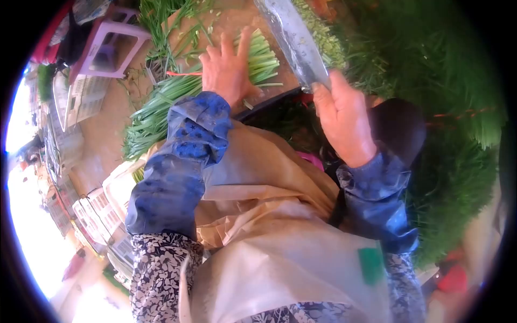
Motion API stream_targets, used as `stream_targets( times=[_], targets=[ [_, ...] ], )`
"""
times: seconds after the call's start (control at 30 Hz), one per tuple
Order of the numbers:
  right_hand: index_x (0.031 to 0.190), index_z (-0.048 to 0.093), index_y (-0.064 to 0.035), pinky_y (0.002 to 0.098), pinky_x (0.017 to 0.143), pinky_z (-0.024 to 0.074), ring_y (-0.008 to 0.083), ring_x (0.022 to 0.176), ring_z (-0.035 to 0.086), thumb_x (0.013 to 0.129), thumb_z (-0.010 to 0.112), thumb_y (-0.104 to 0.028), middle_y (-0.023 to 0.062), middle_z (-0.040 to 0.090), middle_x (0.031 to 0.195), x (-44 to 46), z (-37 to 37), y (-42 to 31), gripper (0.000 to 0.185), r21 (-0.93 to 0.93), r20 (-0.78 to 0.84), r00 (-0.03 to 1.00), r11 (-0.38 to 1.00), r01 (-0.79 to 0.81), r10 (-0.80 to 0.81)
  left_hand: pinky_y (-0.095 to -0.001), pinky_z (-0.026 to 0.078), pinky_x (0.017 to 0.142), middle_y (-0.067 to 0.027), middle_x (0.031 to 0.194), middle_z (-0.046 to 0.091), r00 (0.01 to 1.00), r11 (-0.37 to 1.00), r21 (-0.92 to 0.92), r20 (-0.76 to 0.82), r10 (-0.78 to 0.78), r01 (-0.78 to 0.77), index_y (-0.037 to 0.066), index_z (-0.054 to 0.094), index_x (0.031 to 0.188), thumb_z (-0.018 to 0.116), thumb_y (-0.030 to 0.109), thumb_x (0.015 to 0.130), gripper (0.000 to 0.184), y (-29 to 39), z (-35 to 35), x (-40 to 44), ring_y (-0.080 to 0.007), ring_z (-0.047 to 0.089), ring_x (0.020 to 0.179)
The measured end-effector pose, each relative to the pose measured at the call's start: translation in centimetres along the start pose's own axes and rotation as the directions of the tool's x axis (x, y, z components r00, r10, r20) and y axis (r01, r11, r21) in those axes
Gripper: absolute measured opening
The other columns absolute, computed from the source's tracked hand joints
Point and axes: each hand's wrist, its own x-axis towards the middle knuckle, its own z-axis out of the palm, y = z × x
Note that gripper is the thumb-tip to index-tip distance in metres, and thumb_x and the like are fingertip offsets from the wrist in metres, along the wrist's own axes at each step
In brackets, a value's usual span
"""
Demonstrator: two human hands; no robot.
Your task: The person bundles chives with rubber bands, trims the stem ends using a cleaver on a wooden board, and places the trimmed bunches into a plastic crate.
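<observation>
My left hand point(226, 72) rests on a bundle of long green stalks point(167, 107), its fingers spread over the pale stem ends. A red band point(183, 74) crosses the bundle just left of that hand. In my right hand point(342, 118) is the handle end of a wide cleaver point(295, 40), whose wet metal blade points up and away, to the right of the bundle. The handle itself is mostly hidden by the fingers. Small cut pieces point(331, 51) lie beyond the blade.
Heaps of leafy greens point(452, 70) fill the right side. More green stalks point(156, 21) lie at the top left. A pale purple stool point(116, 40) and white plastic crates point(86, 99) stand at the left. A dark container rim point(269, 105) is in front of my lap.
</observation>
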Motion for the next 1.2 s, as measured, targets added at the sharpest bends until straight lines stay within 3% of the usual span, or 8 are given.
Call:
stream_targets(
  times=[0.17,0.23,0.6,0.9,1.07,1.13,1.17,1.2],
  targets=[
    [0.088,0.050,-0.0009,0.0521,0.053,0.0434,0.0471,0.066,0.058,0.090,0.061,-0.011,0.0260,0.056,0.065,0.0,0.7,-0.5,0.015,-0.043,0.010,0.998,0.997,-0.067,0.067,-0.0509,0.048,0.085,-0.0198,0.125,0.052,0.992,0.998,-0.027,0.113,-0.049,0.053,0.009,0.035,0.143,0.092,0.040,0.047,0.116,-0.4,-0.2,1.7,-0.0420,0.059,0.106],
    [0.088,0.050,-0.0012,0.0523,0.054,0.0438,0.0470,0.066,0.058,0.090,0.061,-0.012,0.0257,0.056,0.065,0.4,0.9,-0.6,0.015,-0.061,0.003,0.998,0.996,-0.069,0.069,-0.0489,0.050,0.084,-0.0203,0.115,0.059,0.972,0.982,-0.095,0.187,-0.142,0.162,0.004,0.045,0.131,0.089,0.039,0.053,0.096,-0.9,0.3,2.9,-0.0408,0.062,0.102],
    [0.088,0.050,0.0001,0.0538,0.062,0.0476,0.0469,0.069,0.061,0.091,0.057,-0.015,0.0261,0.060,0.069,3.3,4.1,1.6,0.017,-0.292,0.130,0.991,0.955,0.061,-0.024,-0.0464,0.051,0.080,-0.0164,0.098,0.065,0.992,0.992,-0.036,0.026,-0.123,0.124,0.002,0.054,0.106,0.085,0.033,0.056,0.067,-0.9,2.0,3.1,-0.0364,0.066,0.093],
    [0.088,0.054,0.0041,0.0545,0.070,0.0484,0.0494,0.078,0.061,0.091,0.055,-0.019,0.0307,0.061,0.073,7.5,3.4,1.2,0.023,-0.323,0.368,0.910,0.944,-0.070,0.193,-0.0450,0.049,0.076,-0.0139,0.095,0.064,0.995,0.995,-0.008,-0.012,-0.097,0.097,0.003,0.055,0.099,0.080,0.025,0.060,0.051,-0.1,2.3,2.9,-0.0338,0.066,0.088],
    [0.082,0.059,0.0059,0.0543,0.073,0.0486,0.0478,0.080,0.062,0.089,0.056,-0.016,0.0293,0.063,0.078,9.8,4.3,0.6,0.023,-0.373,0.378,0.883,0.919,-0.130,0.278,-0.0457,0.049,0.075,-0.0144,0.092,0.064,0.993,0.993,-0.019,-0.032,-0.114,0.114,0.002,0.056,0.097,0.074,0.020,0.065,0.040,-0.7,2.3,3.5,-0.0338,0.066,0.086],
    [0.084,0.061,0.0047,0.0532,0.073,0.0492,0.0470,0.080,0.063,0.087,0.057,-0.015,0.0287,0.064,0.079,9.9,5.6,2.1,0.021,-0.398,0.361,0.900,0.913,-0.086,0.243,-0.0573,0.051,0.075,-0.0156,0.086,0.064,0.995,0.993,0.073,-0.049,-0.092,0.095,0.002,0.060,0.096,0.066,0.020,0.074,0.029,0.2,1.8,3.7,-0.0350,0.066,0.079],
    [0.084,0.061,0.0050,0.0533,0.073,0.0495,0.0469,0.081,0.063,0.086,0.057,-0.016,0.0288,0.064,0.080,9.8,6.5,1.4,0.021,-0.269,0.301,0.928,0.953,-0.140,0.222,-0.0573,0.051,0.075,-0.0156,0.086,0.064,0.996,0.996,0.053,-0.049,-0.075,0.078,0.002,0.060,0.096,0.066,0.020,0.074,0.029,0.7,1.7,3.7,-0.0350,0.066,0.079],
    [0.084,0.061,0.0049,0.0535,0.074,0.0495,0.0466,0.083,0.063,0.086,0.057,-0.016,0.0291,0.064,0.082,10.1,7.1,1.9,0.021,-0.364,0.273,0.941,0.927,-0.093,0.202,-0.0516,0.050,0.074,-0.0152,0.087,0.064,0.995,0.996,-0.004,-0.048,-0.087,0.087,0.002,0.059,0.096,0.069,0.019,0.070,0.032,0.5,1.6,3.6,-0.0345,0.066,0.081]
  ],
)
